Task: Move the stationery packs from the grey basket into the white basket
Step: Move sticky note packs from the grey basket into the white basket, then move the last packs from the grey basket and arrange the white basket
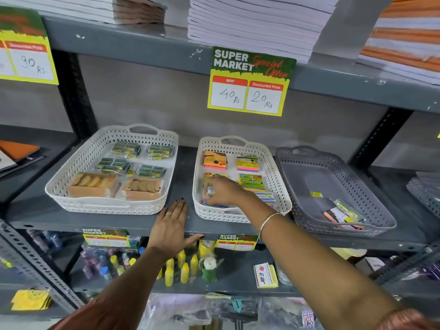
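A grey basket stands at the right of the shelf with a couple of stationery packs left in its near right corner. The white basket beside it holds several colourful packs, among them an orange one and a green one. My right hand reaches into the white basket's near left part, fingers closed on a small stationery pack just above the packs lying there. My left hand rests flat, fingers spread, on the shelf edge between the two white baskets.
A larger white basket at the left holds blue-yellow packs and orange boxes. A yellow price sign hangs above. Paper stacks fill the upper shelf. Yellow bottles and a sticky-note block stand on the lower shelf.
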